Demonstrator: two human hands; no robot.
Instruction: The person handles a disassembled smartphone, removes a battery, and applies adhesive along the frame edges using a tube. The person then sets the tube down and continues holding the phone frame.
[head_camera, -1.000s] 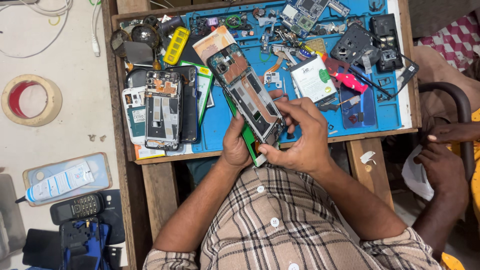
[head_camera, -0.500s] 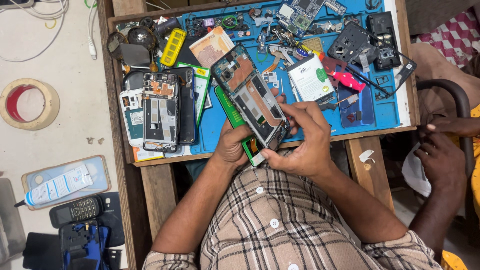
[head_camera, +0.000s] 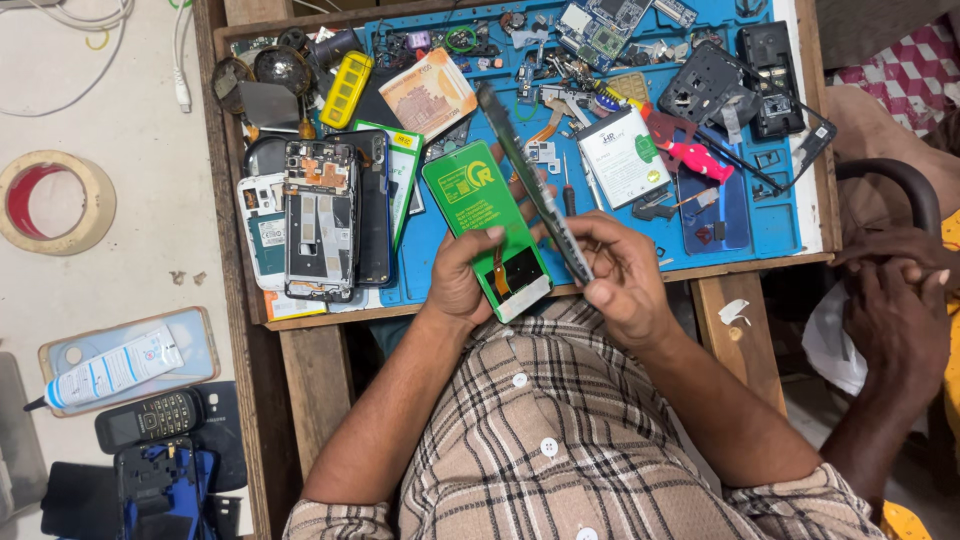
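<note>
A green-backed phone screen (head_camera: 487, 228) is gripped in the left hand (head_camera: 462, 283), the thumb laid across its lower face beside a short orange ribbon cable. It is held over the near edge of the blue work mat (head_camera: 440, 255), with its white near end jutting past the mat's rim toward the checked shirt. Its long axis is seen to run from far-left to near-right, the green face turned up.

A thin phone frame (head_camera: 534, 187) is pinched edge-on at its near end by the fingers of the right hand (head_camera: 620, 277). The frame is tilted so that only its narrow side is shown; its long axis runs from the far-left, above the mat's centre, down to the near-right at the hand. The two parts are held just beside one another, meeting near the thumbs.

Little open room is left on the mat: an opened phone (head_camera: 322, 222) lies to the left, a white battery (head_camera: 623, 157) and a red tool (head_camera: 692, 158) to the right, loose boards and screws at the far edge. On the floor at the left a tape roll (head_camera: 55, 202) is seen. Another person's hands (head_camera: 893, 290) are clasped at the right edge, well apart.
</note>
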